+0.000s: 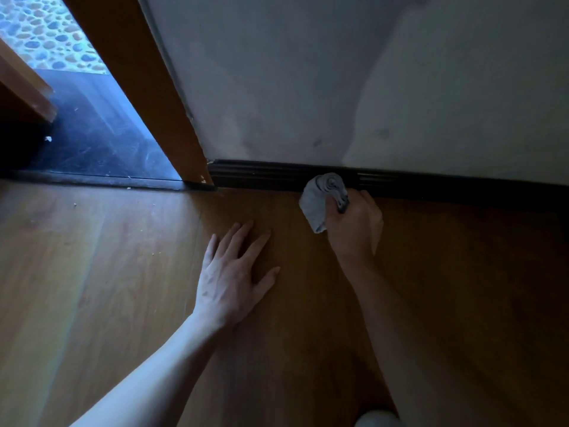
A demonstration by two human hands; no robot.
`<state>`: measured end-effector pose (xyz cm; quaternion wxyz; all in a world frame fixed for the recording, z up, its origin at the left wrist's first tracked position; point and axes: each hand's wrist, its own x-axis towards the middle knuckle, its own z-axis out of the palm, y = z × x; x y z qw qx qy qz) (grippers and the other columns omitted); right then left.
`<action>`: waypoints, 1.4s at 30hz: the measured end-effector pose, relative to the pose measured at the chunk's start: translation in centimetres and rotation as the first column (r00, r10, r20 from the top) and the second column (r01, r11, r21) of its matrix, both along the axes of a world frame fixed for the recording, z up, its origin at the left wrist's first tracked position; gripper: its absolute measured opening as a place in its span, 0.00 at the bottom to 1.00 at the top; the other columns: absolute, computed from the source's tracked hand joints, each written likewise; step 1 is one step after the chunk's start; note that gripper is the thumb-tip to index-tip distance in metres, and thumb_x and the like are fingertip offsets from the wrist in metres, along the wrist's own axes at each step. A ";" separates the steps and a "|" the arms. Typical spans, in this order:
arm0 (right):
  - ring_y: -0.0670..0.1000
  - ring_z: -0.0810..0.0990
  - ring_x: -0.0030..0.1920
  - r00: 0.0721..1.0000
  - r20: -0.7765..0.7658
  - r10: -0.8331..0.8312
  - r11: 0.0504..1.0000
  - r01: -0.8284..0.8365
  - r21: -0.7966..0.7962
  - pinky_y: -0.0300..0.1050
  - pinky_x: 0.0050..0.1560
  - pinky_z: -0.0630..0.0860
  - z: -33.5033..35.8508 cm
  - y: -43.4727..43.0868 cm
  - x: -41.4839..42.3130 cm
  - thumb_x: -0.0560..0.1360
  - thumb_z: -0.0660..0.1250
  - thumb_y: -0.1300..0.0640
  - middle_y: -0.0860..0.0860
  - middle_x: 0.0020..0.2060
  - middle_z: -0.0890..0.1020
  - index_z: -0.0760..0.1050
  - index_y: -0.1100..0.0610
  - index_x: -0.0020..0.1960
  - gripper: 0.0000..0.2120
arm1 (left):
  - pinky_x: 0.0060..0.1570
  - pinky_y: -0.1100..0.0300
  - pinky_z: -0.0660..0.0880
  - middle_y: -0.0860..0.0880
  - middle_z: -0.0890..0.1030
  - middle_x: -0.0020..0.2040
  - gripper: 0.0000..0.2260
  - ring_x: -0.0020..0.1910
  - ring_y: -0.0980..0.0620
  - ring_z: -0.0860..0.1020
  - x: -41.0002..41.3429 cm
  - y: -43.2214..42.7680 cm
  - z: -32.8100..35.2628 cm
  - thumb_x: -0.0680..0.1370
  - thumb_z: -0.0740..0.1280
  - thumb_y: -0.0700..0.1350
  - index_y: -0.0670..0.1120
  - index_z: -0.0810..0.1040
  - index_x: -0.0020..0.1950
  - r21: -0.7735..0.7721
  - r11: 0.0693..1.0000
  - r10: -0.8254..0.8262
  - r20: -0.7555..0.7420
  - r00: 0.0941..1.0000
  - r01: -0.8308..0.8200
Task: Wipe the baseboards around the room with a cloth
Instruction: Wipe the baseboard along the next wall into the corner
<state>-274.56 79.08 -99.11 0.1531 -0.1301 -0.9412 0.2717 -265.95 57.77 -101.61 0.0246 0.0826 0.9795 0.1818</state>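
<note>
— Entry one: baseboard [264, 175]; where is it lying?
— Dark, ribbed strip; it is running along the foot of the wall [308, 87], left to right across the view, starting at the wooden door frame [147, 87] and going off the right edge; its long axis is lying crosswise to both forearms, ahead of the hands.
— Entry two: cloth [317, 204]?
— Grey, bunched; the right hand [354, 229] is gripping it, fingers curled round the bundle; the top of the cloth is pressing against the face of the baseboard, and the loose tail is hanging towards the floor [123, 272]; the contact point is sitting a little way right of the door frame.
— Entry three: left hand [234, 278]?
— It is lying flat on the floor, fingers straight and spread, holding nothing; it is resting short of the baseboard, apparently bracing the person's weight.
— Which hand is nearer the work?
— The right; it is touching the strip through the cloth; the left is sitting back and to the left.
— Which way is the coming stroke pointing, in your judgement?
— Along the long axis; a short stretch is lying to the left, up to the door frame; a much longer one is stretching to the right; I am judging that the wipe is calling for a sideways slide with the cloth pressed into the ribs, the left hand shifting along the floor as support; which stretch is already wiped, I cannot tell.
</note>
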 end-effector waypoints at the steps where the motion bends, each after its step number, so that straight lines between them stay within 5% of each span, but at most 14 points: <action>1: 0.51 0.77 0.37 1.000 -0.003 -0.023 1.000 0.023 0.002 0.39 0.34 0.68 0.0 0.9 0.1 0.77 0.69 0.51 0.55 0.41 0.79 0.80 0.61 0.45 0.13 | 0.77 0.41 0.54 0.49 0.64 0.79 0.31 0.79 0.48 0.58 -0.1 0.3 -0.2 0.78 0.56 0.68 0.57 0.66 0.78 -0.003 1.000 -0.012 0.001 1.000 0.012; 18: 0.53 0.78 0.38 0.995 0.002 0.097 0.995 -0.097 -0.004 0.47 0.34 0.76 0.1 -0.3 -0.3 0.77 0.66 0.49 0.54 0.42 0.79 0.79 0.59 0.45 0.13 | 0.77 0.42 0.54 0.50 0.63 0.80 0.30 0.80 0.47 0.56 -0.2 1.3 -0.3 0.77 0.55 0.69 0.58 0.67 0.77 -0.056 0.998 -0.012 0.029 1.000 0.013; 23: 0.52 0.78 0.37 1.000 -0.026 -0.009 0.999 0.008 -0.035 0.47 0.34 0.76 -0.2 0.4 0.1 0.77 0.66 0.50 0.55 0.43 0.79 0.79 0.60 0.46 0.13 | 0.77 0.42 0.53 0.50 0.63 0.79 0.31 0.80 0.47 0.56 -0.2 1.4 -0.3 0.77 0.54 0.69 0.59 0.67 0.77 -0.063 0.998 -0.011 0.040 0.999 0.013; 29: 0.55 0.79 0.39 0.986 -0.019 0.163 0.987 -0.163 -0.011 0.48 0.35 0.77 0.2 -2.6 -0.6 0.77 0.66 0.49 0.55 0.44 0.78 0.78 0.58 0.46 0.12 | 0.76 0.39 0.57 0.48 0.66 0.78 0.30 0.79 0.45 0.59 -0.2 1.7 -0.1 0.76 0.55 0.69 0.58 0.69 0.75 -0.069 0.998 -0.005 0.035 0.999 0.007; 35: 0.54 0.78 0.36 0.998 -0.062 -0.003 1.000 0.003 0.001 0.43 0.31 0.72 -0.1 1.9 0.1 0.76 0.69 0.52 0.56 0.40 0.79 0.79 0.60 0.43 0.11 | 0.76 0.40 0.57 0.48 0.65 0.78 0.30 0.79 0.45 0.58 -0.4 1.6 0.2 0.77 0.54 0.69 0.58 0.67 0.76 -0.113 0.993 -0.019 0.053 0.998 0.025; 42: 0.59 0.79 0.42 0.972 -0.040 -0.232 0.973 0.232 -0.008 0.42 0.38 0.67 0.4 7.5 0.6 0.75 0.71 0.56 0.60 0.44 0.80 0.79 0.65 0.45 0.11 | 0.75 0.40 0.59 0.47 0.65 0.78 0.31 0.78 0.44 0.59 -0.3 1.7 0.3 0.77 0.52 0.70 0.58 0.67 0.76 -0.122 0.992 -0.020 0.046 0.999 0.026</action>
